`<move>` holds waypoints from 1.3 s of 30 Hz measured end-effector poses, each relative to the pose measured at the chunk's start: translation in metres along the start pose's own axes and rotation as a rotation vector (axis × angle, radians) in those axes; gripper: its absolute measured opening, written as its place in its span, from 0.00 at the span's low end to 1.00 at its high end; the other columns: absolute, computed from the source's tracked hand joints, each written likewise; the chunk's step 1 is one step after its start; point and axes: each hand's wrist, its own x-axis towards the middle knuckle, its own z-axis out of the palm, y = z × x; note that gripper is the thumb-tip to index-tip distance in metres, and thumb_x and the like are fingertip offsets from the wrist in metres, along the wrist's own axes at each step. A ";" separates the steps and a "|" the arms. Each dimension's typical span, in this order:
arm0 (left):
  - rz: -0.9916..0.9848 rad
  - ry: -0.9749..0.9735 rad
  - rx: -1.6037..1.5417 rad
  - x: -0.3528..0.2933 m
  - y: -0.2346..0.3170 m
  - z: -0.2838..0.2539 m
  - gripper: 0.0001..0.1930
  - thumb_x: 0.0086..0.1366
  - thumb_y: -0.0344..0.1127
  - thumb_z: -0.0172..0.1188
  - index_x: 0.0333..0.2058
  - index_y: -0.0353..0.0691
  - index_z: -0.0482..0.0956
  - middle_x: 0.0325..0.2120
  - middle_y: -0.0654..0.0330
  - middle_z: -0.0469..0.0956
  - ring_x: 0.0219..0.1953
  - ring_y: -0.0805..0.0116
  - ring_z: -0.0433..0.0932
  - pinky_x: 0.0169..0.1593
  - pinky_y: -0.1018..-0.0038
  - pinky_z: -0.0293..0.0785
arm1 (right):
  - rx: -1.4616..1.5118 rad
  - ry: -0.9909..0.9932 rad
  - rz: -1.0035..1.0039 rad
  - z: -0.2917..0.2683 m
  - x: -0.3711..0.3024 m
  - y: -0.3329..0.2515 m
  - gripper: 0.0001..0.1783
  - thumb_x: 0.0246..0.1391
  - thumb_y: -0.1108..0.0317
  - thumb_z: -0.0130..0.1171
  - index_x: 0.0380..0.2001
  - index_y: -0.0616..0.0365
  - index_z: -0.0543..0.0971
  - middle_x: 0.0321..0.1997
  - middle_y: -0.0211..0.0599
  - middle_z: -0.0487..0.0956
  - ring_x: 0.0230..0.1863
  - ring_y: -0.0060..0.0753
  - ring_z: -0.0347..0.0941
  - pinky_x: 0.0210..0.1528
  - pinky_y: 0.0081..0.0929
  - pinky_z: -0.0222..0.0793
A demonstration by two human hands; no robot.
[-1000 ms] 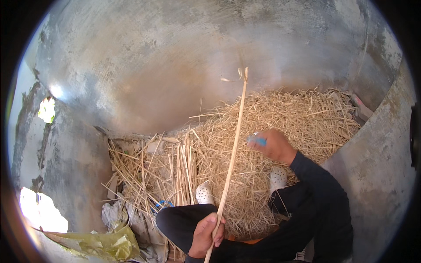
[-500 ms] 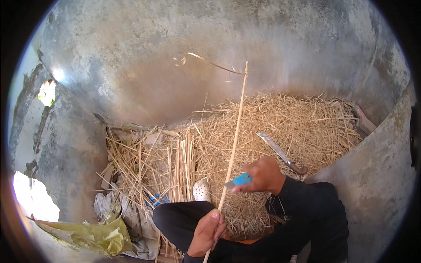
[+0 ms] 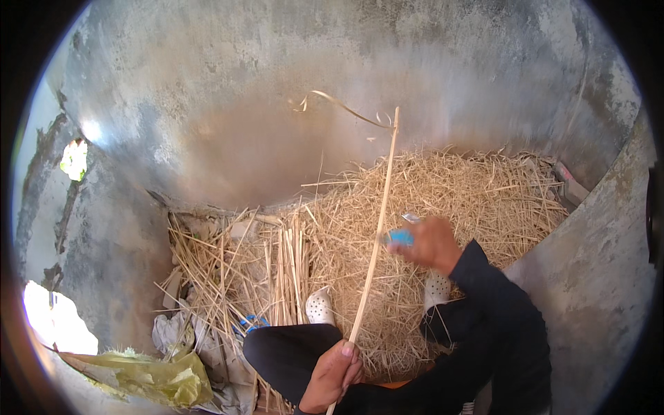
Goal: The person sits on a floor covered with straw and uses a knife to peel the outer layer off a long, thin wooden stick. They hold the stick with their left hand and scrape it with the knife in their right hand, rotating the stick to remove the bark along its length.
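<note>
My left hand (image 3: pixel 333 373) is closed around the lower end of a long, pale bamboo strip (image 3: pixel 386 200), which slants up and away from me. At its far tip a thin curled shaving (image 3: pixel 349 111) hangs off to the left. My right hand (image 3: pixel 436 245) grips a blue-handled knife (image 3: pixel 400 238) against the strip, about midway along. Motion blurs the knife, and its blade is hard to make out. Behind that hand lies a larger curved knife (image 3: pixel 411 218), mostly hidden, on the heap of shavings (image 3: pixel 470 187).
A bundle of split strips (image 3: pixel 290 266) lies left of centre, beside loose sticks (image 3: pixel 207 263). White clogs (image 3: pixel 319 307) are on my feet. A yellowish plastic sheet (image 3: pixel 152 377) spreads at lower left. Bare grey walls (image 3: pixel 277 83) enclose the space.
My right hand has moved the blue-handled knife up and away along the strip, covering most of the curved knife. The strip's far tip has shifted slightly right and down.
</note>
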 end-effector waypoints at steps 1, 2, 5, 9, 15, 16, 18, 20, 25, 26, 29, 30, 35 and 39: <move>0.002 0.010 0.021 -0.001 0.001 0.002 0.16 0.72 0.47 0.41 0.30 0.43 0.63 0.09 0.70 0.54 0.12 0.79 0.50 0.24 0.80 0.54 | 0.015 -0.011 -0.089 0.001 -0.012 -0.018 0.47 0.44 0.18 0.36 0.11 0.53 0.77 0.05 0.35 0.67 0.08 0.37 0.66 0.18 0.39 0.65; 0.004 0.021 0.041 -0.003 0.001 0.006 0.16 0.72 0.47 0.41 0.30 0.43 0.63 0.09 0.70 0.54 0.12 0.79 0.50 0.24 0.80 0.54 | -0.011 0.004 -0.080 -0.002 -0.008 -0.013 0.46 0.44 0.18 0.37 0.13 0.53 0.78 0.06 0.35 0.68 0.09 0.37 0.67 0.18 0.39 0.65; -0.002 0.020 0.055 -0.010 -0.008 0.004 0.17 0.72 0.48 0.41 0.29 0.43 0.63 0.09 0.69 0.54 0.13 0.78 0.52 0.24 0.80 0.55 | -0.101 0.033 0.051 -0.010 0.017 0.016 0.44 0.45 0.20 0.39 0.17 0.52 0.80 0.08 0.34 0.70 0.12 0.35 0.70 0.18 0.38 0.65; 0.114 0.027 0.308 -0.022 -0.013 0.023 0.16 0.70 0.47 0.46 0.31 0.41 0.71 0.13 0.70 0.58 0.17 0.80 0.59 0.21 0.80 0.53 | -0.238 0.156 0.371 -0.041 0.038 0.111 0.44 0.49 0.21 0.36 0.14 0.53 0.78 0.07 0.33 0.66 0.12 0.35 0.68 0.17 0.35 0.62; 0.012 -0.039 0.295 -0.012 -0.017 0.014 0.17 0.71 0.47 0.43 0.27 0.43 0.64 0.11 0.69 0.57 0.15 0.78 0.56 0.24 0.80 0.56 | -0.185 0.131 0.463 -0.056 0.026 0.122 0.46 0.50 0.21 0.33 0.07 0.55 0.69 0.05 0.32 0.60 0.10 0.33 0.61 0.14 0.35 0.55; -0.027 -0.036 0.242 -0.008 -0.027 0.006 0.17 0.72 0.48 0.42 0.28 0.42 0.64 0.09 0.69 0.56 0.14 0.78 0.55 0.25 0.80 0.57 | -0.146 0.096 0.493 -0.052 0.026 0.111 0.46 0.50 0.21 0.33 0.07 0.56 0.68 0.05 0.32 0.60 0.10 0.33 0.61 0.14 0.35 0.55; 0.014 -0.002 0.153 -0.002 -0.018 0.001 0.16 0.72 0.45 0.42 0.29 0.41 0.65 0.09 0.69 0.58 0.13 0.79 0.55 0.23 0.82 0.56 | -0.099 -0.046 0.428 -0.049 0.022 0.076 0.46 0.51 0.22 0.34 0.07 0.55 0.69 0.06 0.33 0.61 0.10 0.34 0.61 0.14 0.36 0.56; 0.043 0.048 0.108 0.003 -0.004 0.001 0.16 0.73 0.43 0.41 0.28 0.40 0.65 0.11 0.70 0.58 0.13 0.81 0.55 0.21 0.84 0.55 | 0.009 -0.046 0.195 -0.035 0.009 0.032 0.44 0.49 0.23 0.39 0.09 0.55 0.73 0.07 0.34 0.65 0.10 0.34 0.65 0.15 0.35 0.60; 0.058 0.068 0.219 0.004 0.006 -0.004 0.16 0.73 0.43 0.40 0.27 0.41 0.64 0.11 0.70 0.59 0.14 0.82 0.55 0.20 0.85 0.53 | 0.030 -0.321 -0.156 -0.023 -0.014 -0.054 0.37 0.46 0.27 0.50 0.14 0.54 0.78 0.09 0.35 0.72 0.13 0.38 0.72 0.19 0.34 0.67; 0.067 0.071 0.229 0.002 0.003 -0.008 0.16 0.73 0.43 0.40 0.26 0.41 0.63 0.12 0.70 0.59 0.14 0.82 0.56 0.20 0.85 0.53 | 0.021 -0.268 -0.056 -0.019 -0.006 -0.043 0.38 0.46 0.26 0.50 0.14 0.53 0.78 0.09 0.35 0.72 0.13 0.38 0.73 0.18 0.34 0.67; 0.051 0.053 0.230 0.004 -0.003 -0.013 0.16 0.73 0.43 0.41 0.26 0.42 0.63 0.12 0.70 0.59 0.15 0.83 0.56 0.21 0.85 0.54 | -0.014 -0.203 0.095 -0.014 0.006 -0.009 0.39 0.44 0.24 0.49 0.12 0.52 0.77 0.08 0.35 0.72 0.13 0.40 0.73 0.18 0.35 0.67; 0.050 0.046 0.232 0.007 -0.003 -0.013 0.16 0.73 0.42 0.41 0.26 0.42 0.63 0.12 0.71 0.60 0.15 0.83 0.56 0.21 0.85 0.54 | -0.002 -0.216 0.034 -0.011 -0.003 -0.019 0.39 0.44 0.24 0.49 0.11 0.53 0.77 0.08 0.35 0.72 0.13 0.39 0.73 0.18 0.34 0.67; 0.093 0.100 0.328 0.014 0.003 -0.018 0.16 0.73 0.42 0.41 0.26 0.41 0.63 0.14 0.71 0.60 0.16 0.83 0.56 0.21 0.85 0.54 | 0.011 -0.218 -0.150 0.003 -0.008 -0.046 0.47 0.38 0.17 0.43 0.10 0.55 0.77 0.05 0.39 0.68 0.10 0.41 0.70 0.14 0.35 0.63; 0.083 0.107 0.316 0.018 0.006 -0.016 0.16 0.73 0.42 0.41 0.27 0.41 0.63 0.14 0.71 0.60 0.16 0.84 0.56 0.20 0.85 0.54 | -0.084 -0.133 -0.167 0.009 0.001 -0.031 0.47 0.37 0.16 0.42 0.10 0.56 0.77 0.05 0.36 0.67 0.08 0.36 0.68 0.12 0.32 0.61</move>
